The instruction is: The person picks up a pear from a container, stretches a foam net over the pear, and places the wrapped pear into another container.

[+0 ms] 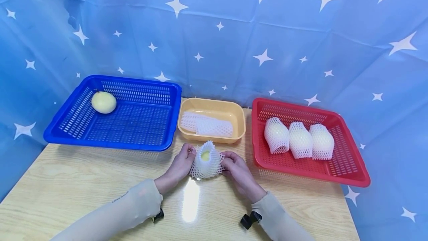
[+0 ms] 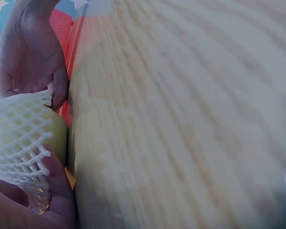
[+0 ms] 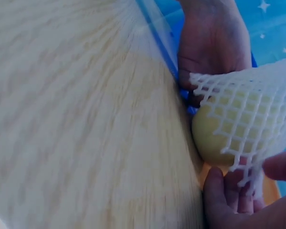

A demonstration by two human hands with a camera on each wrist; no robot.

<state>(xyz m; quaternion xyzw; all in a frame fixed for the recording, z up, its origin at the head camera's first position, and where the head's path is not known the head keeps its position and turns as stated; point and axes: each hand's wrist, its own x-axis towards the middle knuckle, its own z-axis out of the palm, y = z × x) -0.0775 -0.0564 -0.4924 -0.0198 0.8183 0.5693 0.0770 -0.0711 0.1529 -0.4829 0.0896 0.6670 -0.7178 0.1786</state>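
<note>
On the table in front of me stands a pale yellow-green fruit (image 3: pixel 212 138) with a white foam net sleeve (image 1: pixel 205 168) over it. The net's upper opening shows the fruit's top in the head view, and its lower edge flares out. My left hand (image 1: pixel 180 163) pinches the net's edge on the left side. On the opposite side, my right hand (image 1: pixel 239 174) pinches the edge between thumb and fingers. Both wrist views show the fruit's lower part bare below the mesh, close to the tabletop.
A blue basket (image 1: pixel 130 146) at the left holds one bare pale fruit (image 1: pixel 104 102). Behind the hands, a beige tray (image 1: pixel 239 122) contains flat foam net sleeves (image 1: pixel 214 127). The red basket (image 1: pixel 351 151) on the right holds three net-covered fruits (image 1: pixel 301 140). A star-patterned blue curtain hangs behind.
</note>
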